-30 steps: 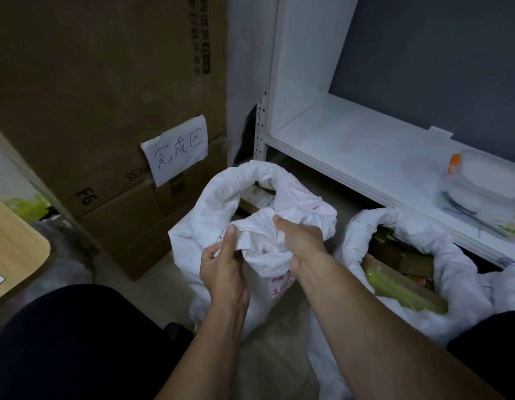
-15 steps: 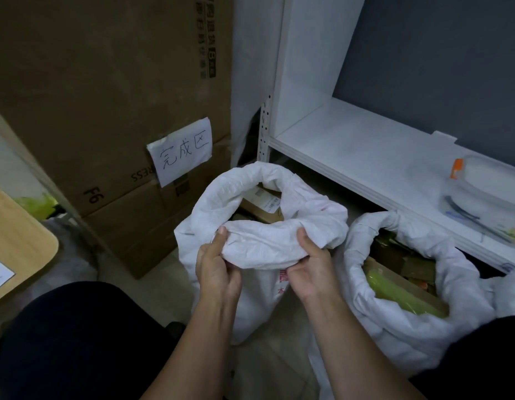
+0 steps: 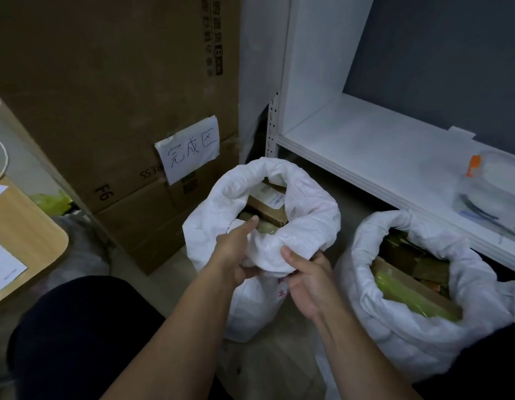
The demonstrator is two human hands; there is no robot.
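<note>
Boxes (image 3: pixel 106 96) back-left, shelf (image 3: pixel 366 151) on right. Sack (image 3: pixel 308 215) on floor btwn them, mouth open, rim rolled down; 2nd sack (image 3: pixel 423 327) just right of it. Left hand (image 3: pixel 236 252) grips near rim, thumb pointing into mouth. Right hand (image 3: pixel 308 281) pinches rim, thumb on top. Parcel (image 3: pixel 268 206) inside sack.
</note>
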